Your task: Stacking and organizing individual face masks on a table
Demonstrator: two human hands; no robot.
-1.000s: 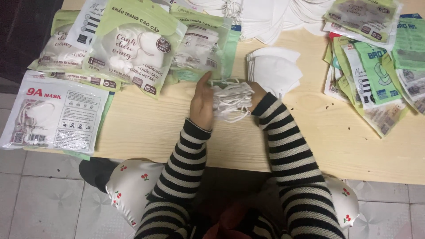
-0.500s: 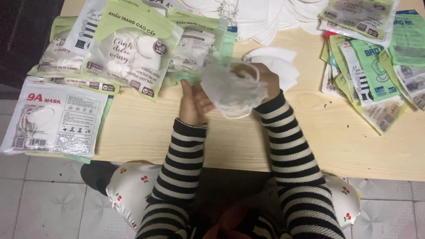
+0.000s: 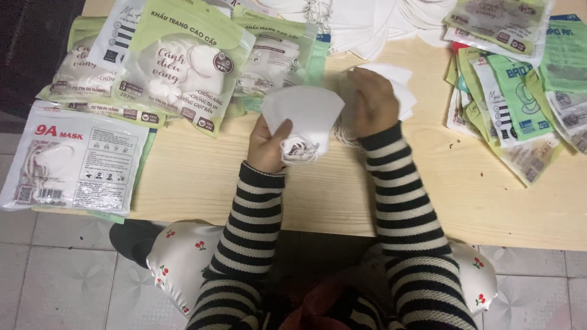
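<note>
White folded masks held in both hands over a pale wooden table (image 3: 202, 183).

The left hand (image 3: 269, 146) grips a fanned white mask stack (image 3: 304, 116) from below, thumb pressed on its front, with a bunch of elastic loops (image 3: 298, 150) hanging just under the thumb. The right hand (image 3: 372, 101) is closed on the stack's right edge (what its fingers pinch cannot be told), and it covers part of a loose mask pile (image 3: 400, 91) lying just right of the stack. Left of the stack lie green-and-white mask packets (image 3: 183, 61); further left of it, at the table's edge, a flat white packet (image 3: 76, 162). Well right of the stack sits a heap of green packets (image 3: 520, 91). Beyond the stack, more white masks (image 3: 367, 24) are spread.
</note>
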